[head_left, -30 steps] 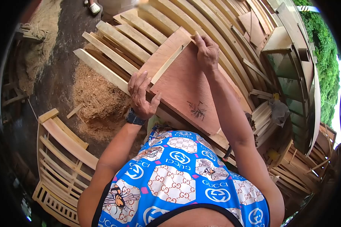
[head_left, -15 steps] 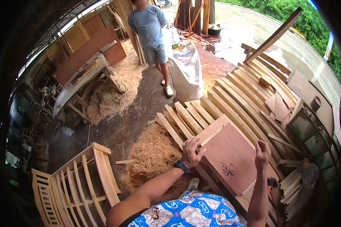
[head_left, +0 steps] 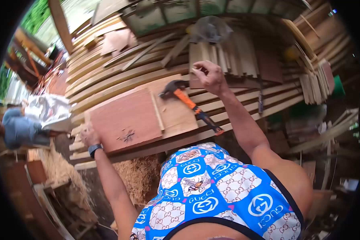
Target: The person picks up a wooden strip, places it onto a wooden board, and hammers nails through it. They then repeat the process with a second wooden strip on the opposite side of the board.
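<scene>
The left hand (head_left: 90, 138) rests at the left edge of the reddish plywood panel (head_left: 126, 118), touching it; blur hides how far its grip is closed, so whether it holds the edge cannot be told. A dark watch (head_left: 95, 149) sits on the left wrist. The panel lies flat on the bench (head_left: 120, 78), a surface of long wooden planks laid side by side. A thin wooden strip (head_left: 157, 111) lies along the panel's right edge.

The right hand (head_left: 210, 76) is raised above the planks, well apart from the panel. Its fingers are curled with thumb and forefinger pinched together around something small and pale, too small to identify.

A hammer (head_left: 190, 105) with an orange and black handle lies on the bench between the two hands, head toward the far side, touched by neither hand.

A bundle of short slats (head_left: 228, 56) lies beyond the right hand. Wood shavings (head_left: 140, 176) lie on the floor below the bench. Another person (head_left: 20, 128) stands at the far left, beside a white sack (head_left: 48, 110)
</scene>
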### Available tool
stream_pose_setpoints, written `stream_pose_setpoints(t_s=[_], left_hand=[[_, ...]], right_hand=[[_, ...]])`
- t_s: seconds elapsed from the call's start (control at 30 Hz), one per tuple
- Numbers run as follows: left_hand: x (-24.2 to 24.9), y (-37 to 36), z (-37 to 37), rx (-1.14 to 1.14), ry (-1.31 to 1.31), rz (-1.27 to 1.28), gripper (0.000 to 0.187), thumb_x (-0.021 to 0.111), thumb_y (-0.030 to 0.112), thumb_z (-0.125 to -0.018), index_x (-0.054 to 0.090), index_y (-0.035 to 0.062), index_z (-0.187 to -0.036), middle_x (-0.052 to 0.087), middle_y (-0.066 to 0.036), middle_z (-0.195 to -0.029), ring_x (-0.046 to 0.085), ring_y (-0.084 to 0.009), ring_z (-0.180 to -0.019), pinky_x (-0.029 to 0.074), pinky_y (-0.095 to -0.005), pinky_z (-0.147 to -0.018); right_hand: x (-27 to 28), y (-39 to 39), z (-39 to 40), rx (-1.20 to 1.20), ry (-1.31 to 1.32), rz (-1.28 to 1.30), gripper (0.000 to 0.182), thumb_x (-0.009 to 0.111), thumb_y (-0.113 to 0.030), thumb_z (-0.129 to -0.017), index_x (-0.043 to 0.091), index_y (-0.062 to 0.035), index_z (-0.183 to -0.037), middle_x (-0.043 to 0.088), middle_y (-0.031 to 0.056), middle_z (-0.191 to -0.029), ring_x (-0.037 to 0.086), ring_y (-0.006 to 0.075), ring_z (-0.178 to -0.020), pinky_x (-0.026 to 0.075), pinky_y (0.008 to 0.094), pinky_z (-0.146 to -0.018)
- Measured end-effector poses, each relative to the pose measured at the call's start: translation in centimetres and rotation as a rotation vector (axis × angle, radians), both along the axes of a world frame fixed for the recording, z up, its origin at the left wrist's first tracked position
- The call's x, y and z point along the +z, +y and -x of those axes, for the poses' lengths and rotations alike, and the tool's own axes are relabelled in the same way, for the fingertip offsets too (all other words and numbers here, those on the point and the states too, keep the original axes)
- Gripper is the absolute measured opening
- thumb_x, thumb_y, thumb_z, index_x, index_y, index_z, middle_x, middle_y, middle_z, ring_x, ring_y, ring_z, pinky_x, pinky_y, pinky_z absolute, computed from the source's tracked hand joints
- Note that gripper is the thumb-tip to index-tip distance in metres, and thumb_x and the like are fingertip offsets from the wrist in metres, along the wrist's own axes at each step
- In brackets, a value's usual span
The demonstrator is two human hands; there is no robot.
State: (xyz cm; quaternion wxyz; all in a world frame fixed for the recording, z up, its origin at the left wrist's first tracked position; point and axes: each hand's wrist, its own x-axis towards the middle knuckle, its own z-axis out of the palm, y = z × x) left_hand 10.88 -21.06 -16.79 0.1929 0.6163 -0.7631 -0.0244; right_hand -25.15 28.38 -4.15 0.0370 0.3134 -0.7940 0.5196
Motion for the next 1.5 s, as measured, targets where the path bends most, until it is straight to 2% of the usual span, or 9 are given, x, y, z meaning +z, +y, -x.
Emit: stream_pose_setpoints(t_s=[0.43, 0.5, 0.57, 0.67, 0.73, 0.77, 0.97, 1.03, 1.5], left_hand=[[1.4, 2.1, 0.5, 0.12, 0.056, -0.171, 0.084, 0.041, 0.07, -0.101, 0.057, -0.0048, -0.137, 0.064, -0.035, -0.13, 0.061, -0.0498, -0.123, 0.048, -0.0549, -0.104], [1.5, 2.3, -0.5, 0.156, 0.033, -0.179, 0.068, 0.047, 0.056, -0.103, 0.055, 0.0, -0.14, 0.064, -0.035, -0.13, 0.062, -0.0504, -0.12, 0.049, -0.054, -0.104], [-0.7, 0.1, -1.7, -0.205, -0.44, 0.025, 0.054, 0.052, 0.037, -0.1, 0.053, 0.0079, -0.146, 0.063, -0.033, -0.131, 0.064, -0.0501, -0.115, 0.052, -0.055, -0.1], [-2.0, -1.1, -2.6, -0.173, -0.474, 0.007, 0.052, 0.051, 0.023, -0.099, 0.049, 0.0222, -0.151, 0.055, -0.025, -0.14, 0.065, -0.0483, -0.114, 0.056, -0.0573, -0.093], [-0.2, -0.2, -1.0, 0.165, 0.004, -0.214, 0.063, 0.046, 0.056, -0.103, 0.056, 0.0097, -0.145, 0.064, -0.03, -0.134, 0.062, -0.0494, -0.122, 0.051, -0.055, -0.103], [-0.6, -0.4, -1.6, 0.1, 0.009, -0.192, 0.078, 0.041, 0.07, -0.101, 0.059, 0.005, -0.141, 0.066, -0.031, -0.131, 0.059, -0.0481, -0.128, 0.047, -0.053, -0.107], [0.7, 0.5, -1.0, 0.178, 0.006, -0.228, 0.078, 0.04, 0.07, -0.101, 0.058, 0.0071, -0.143, 0.065, -0.029, -0.134, 0.059, -0.0474, -0.128, 0.046, -0.0527, -0.108], [1.3, 1.0, -1.1, 0.165, -0.003, -0.247, 0.079, 0.039, 0.071, -0.101, 0.057, 0.0075, -0.144, 0.065, -0.028, -0.135, 0.059, -0.0471, -0.129, 0.046, -0.0527, -0.109], [1.3, 1.0, -1.0, 0.137, 0.017, -0.24, 0.077, 0.036, 0.071, -0.102, 0.064, 0.0089, -0.137, 0.067, -0.026, -0.132, 0.061, -0.0474, -0.126, 0.047, -0.0548, -0.106]], right_hand=[[-3.5, 8.6, 8.1, -0.211, -0.023, -0.173, 0.029, 0.074, -0.016, -0.087, 0.072, 0.0005, -0.111, 0.071, 0.0176, -0.093, 0.071, 0.0295, -0.082, 0.057, 0.0383, -0.076], [-4.1, 7.6, 9.1, -0.121, -0.026, -0.184, 0.031, 0.074, -0.018, -0.087, 0.072, 0.0005, -0.112, 0.071, 0.0186, -0.093, 0.071, 0.0311, -0.082, 0.057, 0.0389, -0.077], [-4.3, 5.9, 10.2, -0.11, -0.006, -0.191, 0.034, 0.075, -0.02, -0.086, 0.072, 0.0004, -0.113, 0.072, 0.0195, -0.096, 0.071, 0.0329, -0.085, 0.057, 0.0401, -0.079], [-4.0, 6.9, 13.0, -0.239, 0.032, -0.167, 0.034, 0.073, -0.021, -0.086, 0.073, 0.0002, -0.113, 0.073, 0.0204, -0.1, 0.072, 0.0352, -0.091, 0.057, 0.0422, -0.083], [-4.0, 8.5, 15.3, -0.455, -0.013, -0.174, 0.038, 0.073, -0.022, -0.085, 0.073, -0.0018, -0.116, 0.073, 0.0214, -0.108, 0.071, 0.0389, -0.101, 0.057, 0.0446, -0.089], [-4.3, 9.8, 16.3, -0.478, -0.018, -0.181, 0.038, 0.073, -0.022, -0.085, 0.073, -0.0018, -0.116, 0.073, 0.0214, -0.108, 0.071, 0.0389, -0.101, 0.057, 0.0446, -0.089], [-9.1, 18.9, 21.2, -0.791, 0.07, -0.622, 0.041, 0.063, -0.015, -0.083, 0.07, 0.008, -0.116, 0.07, 0.0317, -0.116, 0.068, 0.0458, -0.111, 0.056, 0.0483, -0.097], [-9.3, 20.1, 21.0, -0.702, -0.299, -0.744, 0.043, 0.064, -0.015, -0.081, 0.069, 0.0131, -0.113, 0.068, 0.0369, -0.118, 0.066, 0.0479, -0.115, 0.055, 0.0493, -0.099], [-10.8, 21.7, 18.3, -0.875, -0.321, -0.362, 0.034, 0.065, -0.013, -0.078, 0.065, 0.0044, -0.108, 0.07, 0.0305, -0.111, 0.07, 0.0427, -0.107, 0.055, 0.0453, -0.093]])
